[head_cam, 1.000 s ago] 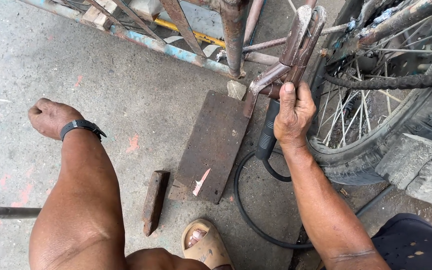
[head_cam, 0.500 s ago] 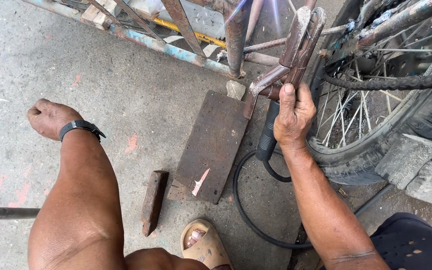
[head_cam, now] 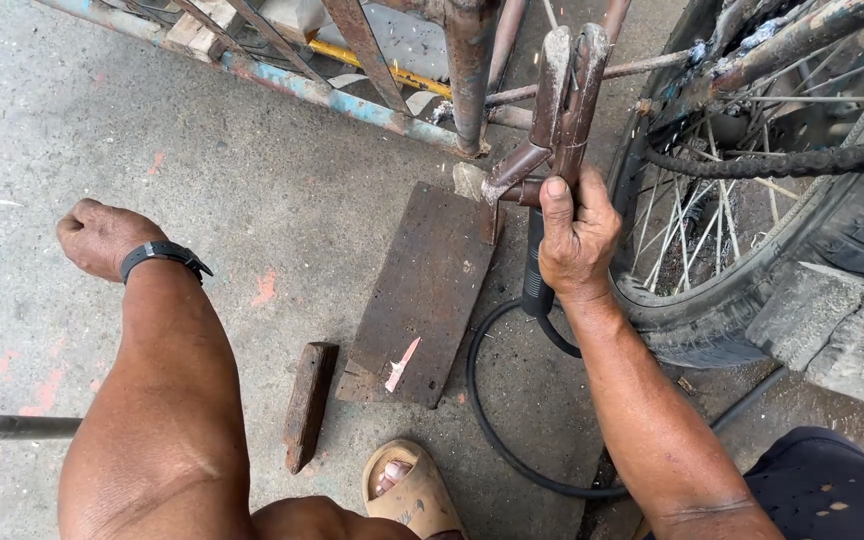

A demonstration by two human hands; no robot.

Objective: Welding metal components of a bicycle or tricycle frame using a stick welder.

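Concrete floor point(head_cam: 202, 190) under rusty frame point(head_cam: 472, 70)

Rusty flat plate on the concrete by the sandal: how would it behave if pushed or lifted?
The rusty plate looks like thick solid metal, so probably stiff and heavy for its size. It lies flat on rough concrete, so it would likely scrape rather than roll or tip. Its corroded surface suggests a gritty, non-slippery grip, with edges possibly sharp.

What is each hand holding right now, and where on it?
The right hand grips the black handle of a welding electrode holder, above its cable. The left hand is a closed fist on the concrete, holding nothing visible.
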